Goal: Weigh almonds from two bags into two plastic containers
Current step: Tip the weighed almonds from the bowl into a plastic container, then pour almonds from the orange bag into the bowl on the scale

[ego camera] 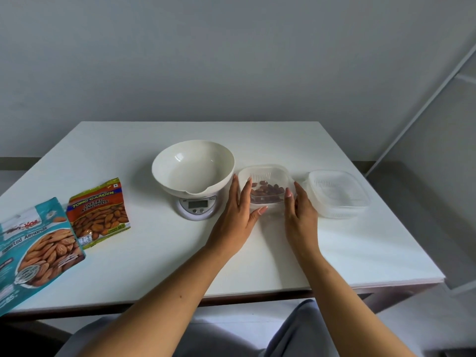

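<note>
Clear square plastic container [262, 168], few almonds [268, 189]: likely light, flexible, slick. Left hand [239, 215], right hand [300, 215] flank it, fingers straight. Best gripped by side walls.

Bare forearms [164, 300]; long pale-pink nails [288, 193] on left grip [235, 215], right grip [300, 215]; grey trousers [301, 328].
</note>
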